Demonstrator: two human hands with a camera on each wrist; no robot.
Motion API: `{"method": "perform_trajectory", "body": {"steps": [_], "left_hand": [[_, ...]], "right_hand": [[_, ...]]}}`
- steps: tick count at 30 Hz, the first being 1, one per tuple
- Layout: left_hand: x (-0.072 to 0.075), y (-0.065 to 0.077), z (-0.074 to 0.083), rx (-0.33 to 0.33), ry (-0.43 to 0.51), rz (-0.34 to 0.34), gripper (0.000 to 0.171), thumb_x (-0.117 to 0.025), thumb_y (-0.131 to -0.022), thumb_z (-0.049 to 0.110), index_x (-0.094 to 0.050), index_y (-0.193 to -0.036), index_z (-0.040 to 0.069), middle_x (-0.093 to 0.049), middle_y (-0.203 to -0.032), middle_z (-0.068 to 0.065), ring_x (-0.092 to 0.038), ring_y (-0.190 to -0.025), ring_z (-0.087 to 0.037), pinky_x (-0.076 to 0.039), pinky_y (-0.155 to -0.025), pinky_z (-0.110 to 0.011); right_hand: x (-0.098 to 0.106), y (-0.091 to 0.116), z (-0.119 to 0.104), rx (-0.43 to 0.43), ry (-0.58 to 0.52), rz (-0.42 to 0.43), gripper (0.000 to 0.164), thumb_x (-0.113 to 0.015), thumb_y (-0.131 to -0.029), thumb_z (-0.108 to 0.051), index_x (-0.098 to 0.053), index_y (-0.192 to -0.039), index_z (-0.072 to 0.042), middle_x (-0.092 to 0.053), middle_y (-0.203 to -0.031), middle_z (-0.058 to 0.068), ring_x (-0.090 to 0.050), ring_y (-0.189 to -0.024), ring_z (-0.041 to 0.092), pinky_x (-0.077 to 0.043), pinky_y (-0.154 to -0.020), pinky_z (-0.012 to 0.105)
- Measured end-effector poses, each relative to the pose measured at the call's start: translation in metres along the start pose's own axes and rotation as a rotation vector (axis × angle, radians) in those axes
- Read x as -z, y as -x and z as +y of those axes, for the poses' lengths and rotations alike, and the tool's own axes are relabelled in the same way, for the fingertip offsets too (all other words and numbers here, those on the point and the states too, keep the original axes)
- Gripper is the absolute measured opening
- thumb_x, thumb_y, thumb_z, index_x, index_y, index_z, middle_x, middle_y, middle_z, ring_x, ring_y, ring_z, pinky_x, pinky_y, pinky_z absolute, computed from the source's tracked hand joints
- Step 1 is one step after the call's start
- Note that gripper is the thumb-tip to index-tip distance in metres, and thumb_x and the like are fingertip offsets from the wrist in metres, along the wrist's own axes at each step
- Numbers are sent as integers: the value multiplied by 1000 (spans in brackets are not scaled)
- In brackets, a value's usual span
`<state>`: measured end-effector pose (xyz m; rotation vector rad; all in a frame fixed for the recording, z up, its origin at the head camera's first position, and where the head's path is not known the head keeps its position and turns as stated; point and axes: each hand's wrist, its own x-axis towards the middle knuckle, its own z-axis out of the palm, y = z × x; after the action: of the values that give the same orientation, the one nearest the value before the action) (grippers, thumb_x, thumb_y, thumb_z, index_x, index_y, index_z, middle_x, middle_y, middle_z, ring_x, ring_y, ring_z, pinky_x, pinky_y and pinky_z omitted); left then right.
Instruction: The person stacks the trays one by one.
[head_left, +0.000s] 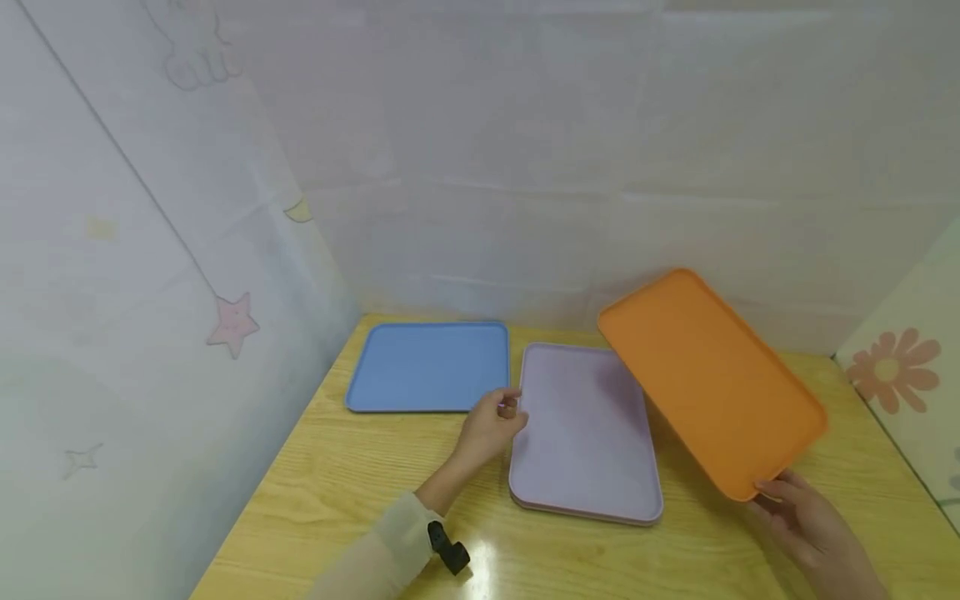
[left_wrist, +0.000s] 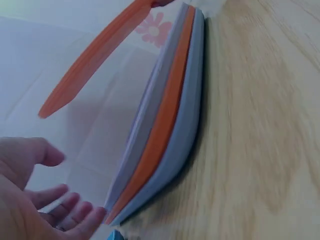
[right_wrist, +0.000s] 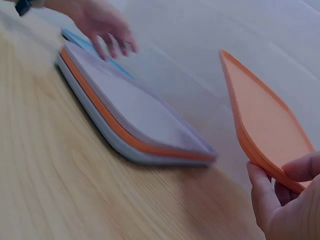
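Observation:
My right hand (head_left: 813,525) pinches an orange tray (head_left: 712,383) by its near corner, thumb on the upper face and fingers beneath. The tray is tilted in the air, partly over the stack's right side. A lilac tray (head_left: 585,433) tops the stack in the middle of the table; the left wrist view shows an orange tray (left_wrist: 167,115) and a grey-blue one (left_wrist: 191,107) under it. Beside the stack's left edge, my left hand (head_left: 491,425) has loosely bent fingers and holds nothing. Whether its fingertips touch the edge, I cannot tell.
A blue tray (head_left: 431,367) lies flat at the back left of the wooden table (head_left: 360,475). Pale cloth-like walls (head_left: 487,167) enclose the back and sides. A black device (head_left: 448,550) is strapped at the left sleeve's cuff.

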<state>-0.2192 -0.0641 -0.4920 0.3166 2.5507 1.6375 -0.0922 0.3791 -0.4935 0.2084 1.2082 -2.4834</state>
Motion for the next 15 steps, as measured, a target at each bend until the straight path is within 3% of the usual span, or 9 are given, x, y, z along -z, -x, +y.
{"method": "perform_trajectory", "body": {"steps": [3,7,11,15], "left_hand": [[-8,-3,10,-71,124,98,35,-66,-96,20,-65,-128,7,-65,-125,-16,-64,-107,-25,-56,-88,-36],[-20,-7,18,-132,382,134,34,-65,-98,11,-61,-130,2,-64,-128,-17,-64,-112,-31,-59,-89,-32],[-31,-10,24,-117,623,123,42,-63,-99,8,-51,-137,-4,-57,-132,-18,-61,-116,-34,-60,-89,-36],[-37,-11,29,-66,732,129,51,-63,-97,8,-43,-142,-3,-50,-133,-21,-61,-109,-22,-60,-90,-41]], "right_hand": [[-23,-10,14,83,-66,-55,42,-32,-108,-1,-68,-117,-20,-66,-115,-3,-65,-103,16,-57,-89,29],[-48,-19,30,138,-87,-77,39,-31,-108,1,-62,-120,-19,-64,-116,-3,-63,-101,15,-58,-85,28],[-68,-26,43,134,-55,-38,35,-36,-107,1,-58,-122,-22,-62,-118,-6,-62,-102,14,-57,-84,25],[-86,-35,55,148,-24,29,34,-41,-106,1,-57,-123,-24,-62,-119,-8,-62,-105,13,-57,-86,27]]}}
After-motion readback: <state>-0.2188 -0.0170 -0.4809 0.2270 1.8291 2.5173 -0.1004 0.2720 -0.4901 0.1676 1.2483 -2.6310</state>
